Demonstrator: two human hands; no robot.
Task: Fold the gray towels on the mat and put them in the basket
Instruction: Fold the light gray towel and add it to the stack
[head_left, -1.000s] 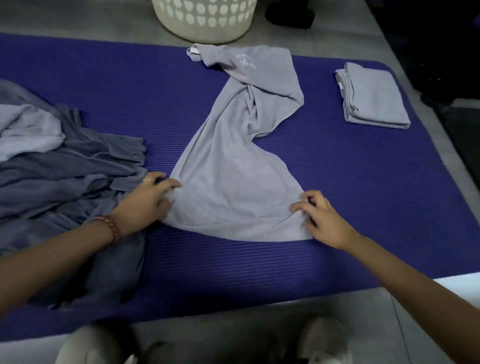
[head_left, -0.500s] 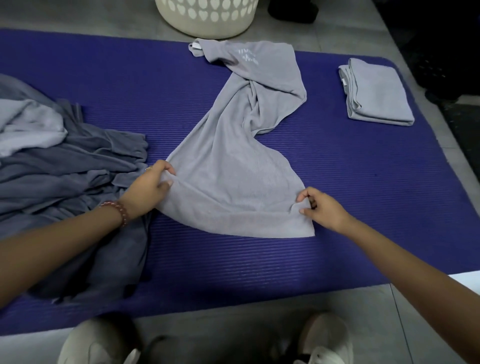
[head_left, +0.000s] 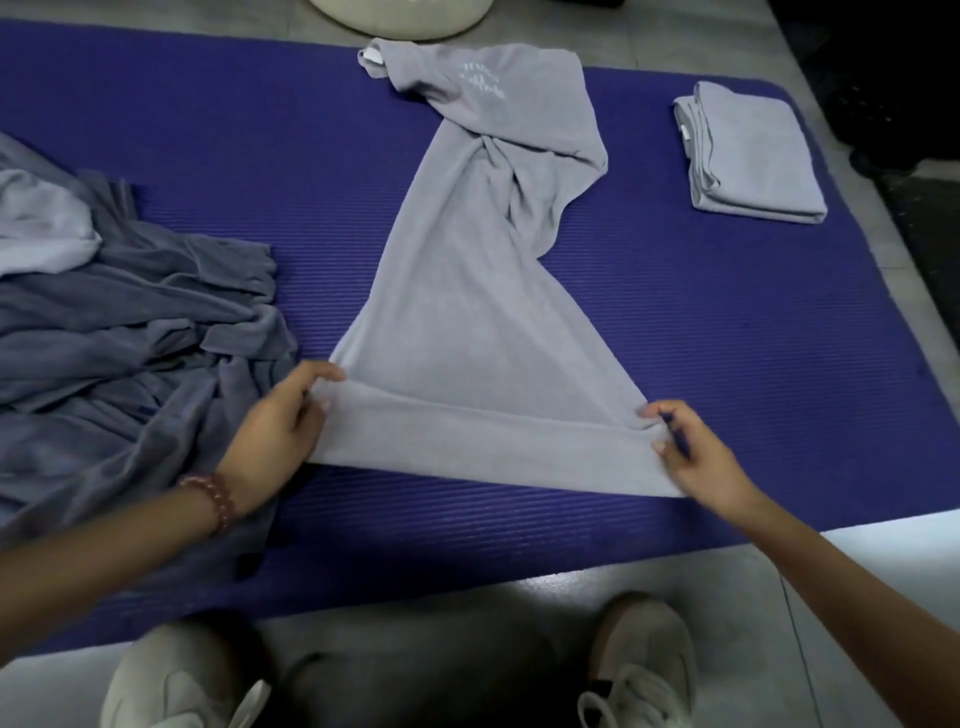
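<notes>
On the near middle of the purple mat (head_left: 727, 322), pinching the light gray towel (head_left: 467, 322) at both ends of its near fold with left hand (head_left: 275, 431) and right hand (head_left: 696, 457); looks soft, limp, light, best gripped by corners.

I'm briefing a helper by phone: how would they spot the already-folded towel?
Find the purple mat, then its far right corner. A light-gray towel lies there alone. It is the only one in a neat layered rectangle; the middle towel is twisted, the left heap crumpled.
</notes>
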